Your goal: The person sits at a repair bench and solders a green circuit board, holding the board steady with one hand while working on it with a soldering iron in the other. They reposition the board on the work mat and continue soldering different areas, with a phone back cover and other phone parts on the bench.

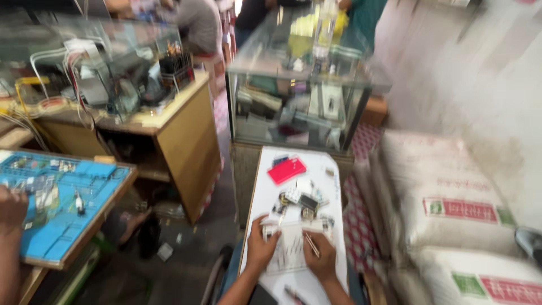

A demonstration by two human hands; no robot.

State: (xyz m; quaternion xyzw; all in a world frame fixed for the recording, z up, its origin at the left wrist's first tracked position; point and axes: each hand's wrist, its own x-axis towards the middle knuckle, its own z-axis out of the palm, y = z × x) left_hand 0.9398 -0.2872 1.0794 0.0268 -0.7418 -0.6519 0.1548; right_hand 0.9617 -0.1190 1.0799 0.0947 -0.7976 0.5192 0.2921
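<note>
- Centrally, a thin sheet of paper [292, 248] lies at the white board's [265, 186] near end; likely light, floppy, best pinned flat at its edges.
- Left hand [261, 247] presses its left edge.
- Right hand [320, 254] pinches a slim tool [311, 244] over it.
- Small parts [299, 203] lie beyond.

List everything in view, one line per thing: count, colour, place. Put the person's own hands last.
white board: one, white, narrow worktop at bottom centre
red flat case: one, red, far end of the board
small parts: a blurred cluster, dark and silver, mid-board
clear packet: one, see-through, under both hands
glass cabinet: one, clear with a dark frame, behind the board
wooden desk: one, tan, upper left, cluttered with cables
blue mat: one, blue, on the left bench
sacks: at least two, off-white with red and green labels, right
other people: blurred, at the top and the left edge
left hand: one, on the packet's left end
right hand: one, on the packet, holding a thin stick-like tool
</note>
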